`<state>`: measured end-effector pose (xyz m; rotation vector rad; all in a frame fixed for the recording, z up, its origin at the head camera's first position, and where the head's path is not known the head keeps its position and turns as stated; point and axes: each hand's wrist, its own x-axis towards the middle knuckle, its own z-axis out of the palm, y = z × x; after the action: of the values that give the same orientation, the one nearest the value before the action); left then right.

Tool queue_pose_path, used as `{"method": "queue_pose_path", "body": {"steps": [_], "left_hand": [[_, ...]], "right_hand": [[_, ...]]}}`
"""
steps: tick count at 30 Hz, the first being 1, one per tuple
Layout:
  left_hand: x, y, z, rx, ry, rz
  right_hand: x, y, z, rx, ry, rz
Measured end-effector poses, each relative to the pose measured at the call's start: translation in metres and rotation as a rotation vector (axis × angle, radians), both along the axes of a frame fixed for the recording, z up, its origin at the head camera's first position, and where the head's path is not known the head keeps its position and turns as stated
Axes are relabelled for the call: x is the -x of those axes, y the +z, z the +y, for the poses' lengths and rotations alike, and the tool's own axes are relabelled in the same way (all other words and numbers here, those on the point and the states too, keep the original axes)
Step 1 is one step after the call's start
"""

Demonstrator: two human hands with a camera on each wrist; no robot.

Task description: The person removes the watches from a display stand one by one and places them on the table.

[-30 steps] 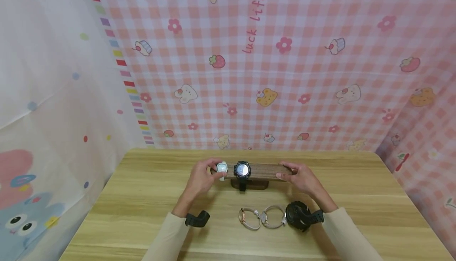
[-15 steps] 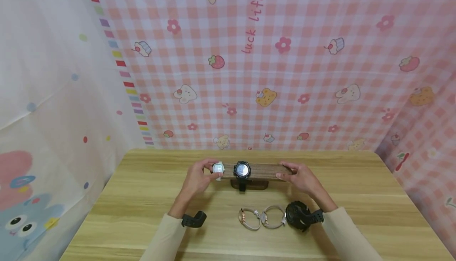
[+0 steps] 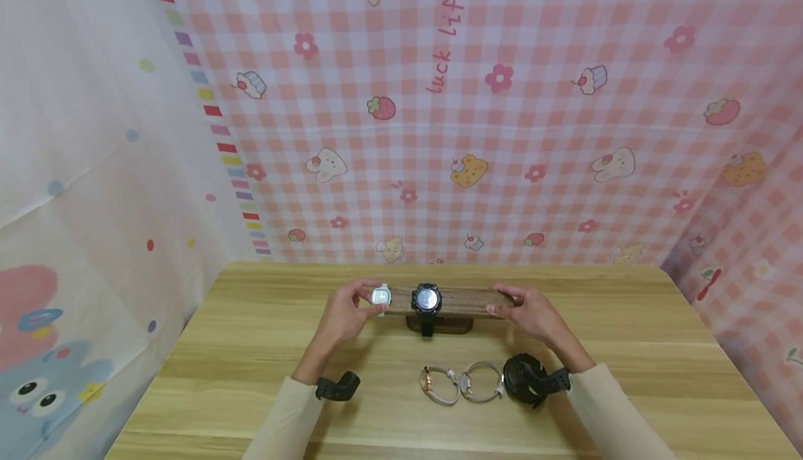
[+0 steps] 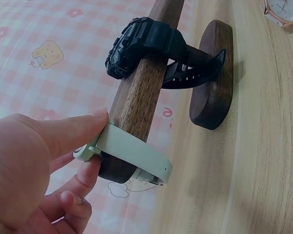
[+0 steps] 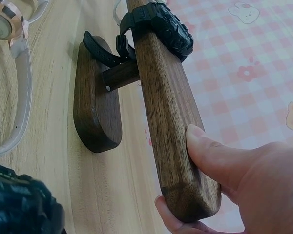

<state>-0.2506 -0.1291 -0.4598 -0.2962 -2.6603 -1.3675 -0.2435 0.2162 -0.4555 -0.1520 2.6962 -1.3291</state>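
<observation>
A dark wooden watch stand [image 3: 467,300] has a crossbar on a short post and rounded base [image 4: 214,83]. Around the bar's left end is a watch with a pale green strap [image 4: 132,152]. My left hand [image 3: 341,315] pinches that watch's case between thumb and fingers. Nearer the middle hangs a black sports watch [image 3: 427,300], its strap end dangling loose. My right hand [image 3: 532,313] grips the bar's right end, thumb on one face and fingers curled round the tip [image 5: 193,207].
On the wooden table [image 3: 238,362], in front of the stand, lie two light-strapped watches [image 3: 441,385] with rose-gold parts. Beside them is a bulky black watch [image 3: 523,380], partly under my right wrist's strap. A pink checked cloth [image 3: 401,132] hangs behind the table.
My left hand has slid the pale green watch leftwards along the bar to its end. The right hand, the black watch and the stand have stayed put.
</observation>
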Motion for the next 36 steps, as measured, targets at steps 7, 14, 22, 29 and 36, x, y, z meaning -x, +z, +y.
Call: {"method": "queue_pose_path", "body": {"steps": [7, 14, 22, 29, 36], "left_hand": [[0.001, -0.001, -0.003, -0.007, -0.002, 0.004], [0.001, -0.002, -0.006, -0.028, -0.001, 0.01], [-0.002, -0.002, -0.01, -0.064, 0.007, 0.004], [-0.009, 0.0, -0.013, -0.068, -0.004, 0.021], [-0.017, 0.001, -0.014, -0.06, -0.007, -0.011]], "right_hand": [[0.001, 0.0, 0.001, -0.003, 0.011, 0.016], [0.002, -0.001, 0.001, 0.005, 0.006, 0.0], [0.002, -0.001, 0.001, 0.003, 0.014, 0.011], [0.002, -0.001, 0.002, 0.011, 0.018, 0.014], [0.002, -0.001, 0.001, 0.016, 0.017, 0.003]]}}
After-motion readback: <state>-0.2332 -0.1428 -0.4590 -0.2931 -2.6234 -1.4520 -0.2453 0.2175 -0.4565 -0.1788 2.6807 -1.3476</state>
